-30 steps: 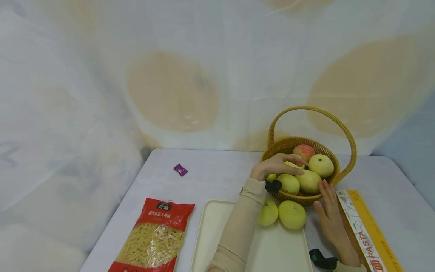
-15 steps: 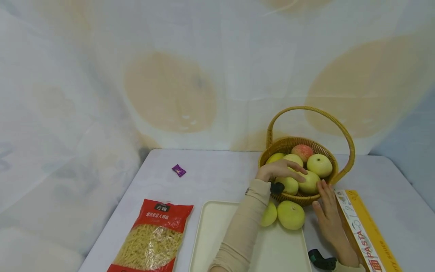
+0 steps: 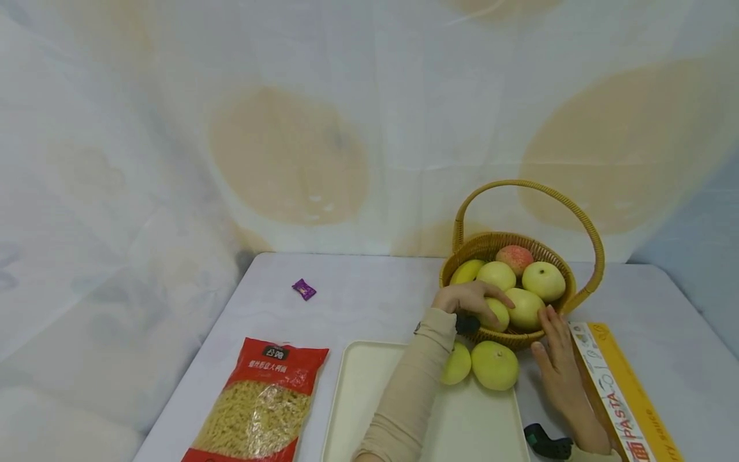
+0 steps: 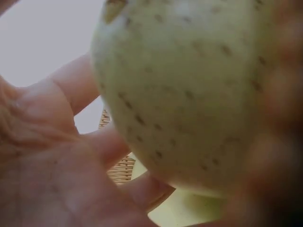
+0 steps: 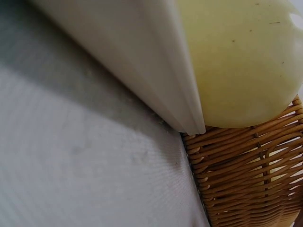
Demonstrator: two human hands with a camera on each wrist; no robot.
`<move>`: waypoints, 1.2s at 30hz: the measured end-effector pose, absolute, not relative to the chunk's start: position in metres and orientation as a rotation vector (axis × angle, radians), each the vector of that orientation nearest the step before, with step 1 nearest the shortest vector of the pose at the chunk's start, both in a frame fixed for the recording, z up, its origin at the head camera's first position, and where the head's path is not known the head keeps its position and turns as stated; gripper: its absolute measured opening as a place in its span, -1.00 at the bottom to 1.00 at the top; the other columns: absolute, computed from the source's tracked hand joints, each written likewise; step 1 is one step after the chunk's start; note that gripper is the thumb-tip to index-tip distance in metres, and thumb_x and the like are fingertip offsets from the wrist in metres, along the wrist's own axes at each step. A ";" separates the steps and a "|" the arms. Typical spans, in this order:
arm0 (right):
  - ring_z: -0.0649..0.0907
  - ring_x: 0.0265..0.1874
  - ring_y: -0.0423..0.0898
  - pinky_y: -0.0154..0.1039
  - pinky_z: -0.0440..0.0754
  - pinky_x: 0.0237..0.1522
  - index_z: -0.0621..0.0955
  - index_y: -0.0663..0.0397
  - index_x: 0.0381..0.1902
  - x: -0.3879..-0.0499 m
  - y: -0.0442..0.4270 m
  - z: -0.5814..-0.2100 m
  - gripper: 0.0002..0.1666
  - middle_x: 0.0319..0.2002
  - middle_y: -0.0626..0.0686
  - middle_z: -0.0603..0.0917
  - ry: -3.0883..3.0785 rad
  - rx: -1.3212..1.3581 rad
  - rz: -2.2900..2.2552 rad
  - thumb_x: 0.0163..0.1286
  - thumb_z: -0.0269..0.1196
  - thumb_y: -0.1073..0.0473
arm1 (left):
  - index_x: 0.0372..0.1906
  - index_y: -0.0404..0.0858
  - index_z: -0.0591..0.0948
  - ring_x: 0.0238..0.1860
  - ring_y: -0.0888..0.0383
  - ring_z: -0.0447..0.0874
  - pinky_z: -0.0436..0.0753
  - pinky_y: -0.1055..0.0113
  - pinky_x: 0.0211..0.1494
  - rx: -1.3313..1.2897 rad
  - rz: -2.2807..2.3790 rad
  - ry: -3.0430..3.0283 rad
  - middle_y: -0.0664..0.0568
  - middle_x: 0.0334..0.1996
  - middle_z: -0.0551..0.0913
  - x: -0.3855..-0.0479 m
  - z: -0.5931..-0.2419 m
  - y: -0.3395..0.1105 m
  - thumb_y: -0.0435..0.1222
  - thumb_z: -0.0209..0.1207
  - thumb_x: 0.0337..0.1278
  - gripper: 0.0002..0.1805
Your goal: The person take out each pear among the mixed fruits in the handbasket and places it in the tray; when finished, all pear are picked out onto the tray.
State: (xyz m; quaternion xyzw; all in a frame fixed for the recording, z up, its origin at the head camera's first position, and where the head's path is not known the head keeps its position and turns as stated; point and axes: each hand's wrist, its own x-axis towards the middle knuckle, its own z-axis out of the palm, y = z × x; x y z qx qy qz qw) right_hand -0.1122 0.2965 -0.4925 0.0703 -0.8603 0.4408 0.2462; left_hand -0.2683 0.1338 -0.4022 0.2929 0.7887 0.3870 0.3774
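My left hand reaches into the wicker basket and curls its fingers round a yellow-green pear at the front left. In the left wrist view, this speckled pear fills much of the frame, with fingers beside and beneath it. My right hand has its fingers straight, the tips at the basket's front right rim. Other pears, a red-pink fruit and a yellow fruit lie in the basket.
Two green fruits sit at the back of a cream tray, partly behind my left forearm. A bag of pasta lies left, a purple-wrapped candy behind it. A long pasta box lies beside my right hand.
My left hand has come down and toward me from above the pears, and its fingers now curl round the front left one. The right hand stays in place.
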 end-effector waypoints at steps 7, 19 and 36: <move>-0.24 0.51 -0.34 0.26 -0.38 0.47 0.08 0.16 0.52 -0.112 0.295 -0.493 -0.33 0.52 0.32 -0.03 -2.334 0.203 1.194 0.52 -0.05 0.29 | -0.05 -0.06 0.72 -0.27 0.28 0.40 0.46 0.46 -0.26 0.732 1.076 2.067 0.16 0.02 0.58 -0.265 -0.405 0.132 -0.40 0.37 -0.06 -0.62; -0.23 0.51 -0.34 0.06 -0.38 0.53 0.11 0.22 0.50 -0.113 0.294 -0.494 -0.35 0.51 0.36 0.00 -2.326 0.207 1.173 0.52 -0.04 0.29 | 0.02 0.14 0.66 -0.43 0.13 0.61 0.69 0.18 -0.54 0.546 1.531 2.083 0.08 -0.02 0.59 -0.258 -0.400 0.125 -0.01 0.21 0.19 -0.70; -0.25 0.54 -0.21 0.30 -0.38 0.45 0.10 0.16 0.52 -0.116 0.296 -0.493 -0.34 0.51 0.34 -0.02 -2.347 0.202 1.192 0.52 -0.04 0.27 | 0.13 0.07 0.63 -0.34 0.10 0.62 0.70 0.05 -0.50 0.462 1.689 2.207 -0.02 0.09 0.58 -0.255 -0.396 0.049 0.04 0.15 0.25 -0.61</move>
